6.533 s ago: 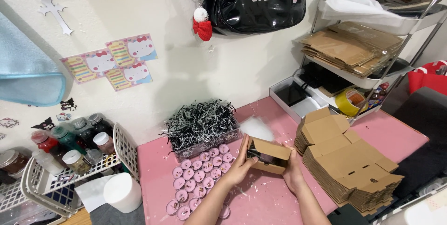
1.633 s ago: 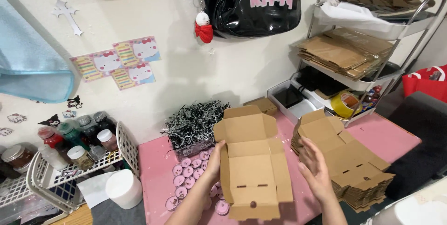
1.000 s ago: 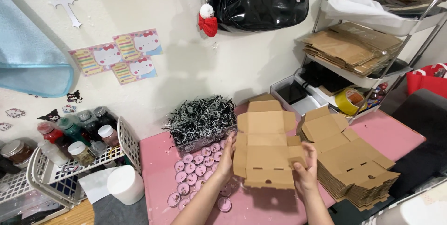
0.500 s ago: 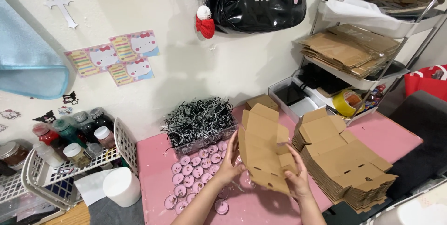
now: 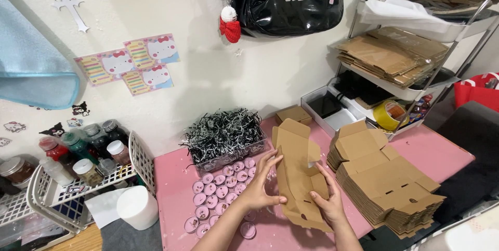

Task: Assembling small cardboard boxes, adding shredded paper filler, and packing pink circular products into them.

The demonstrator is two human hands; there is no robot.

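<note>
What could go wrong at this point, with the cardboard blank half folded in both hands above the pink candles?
The box blank is held by the left hand and right hand right beside the pink tealight candles; a swinging flap or elbow might knock some out of their rows. The stack of flat boxes overhangs the pink table edge, so a nudge from the right forearm could tip it. Loose flaps may crease wrongly if pressed unevenly.
</note>
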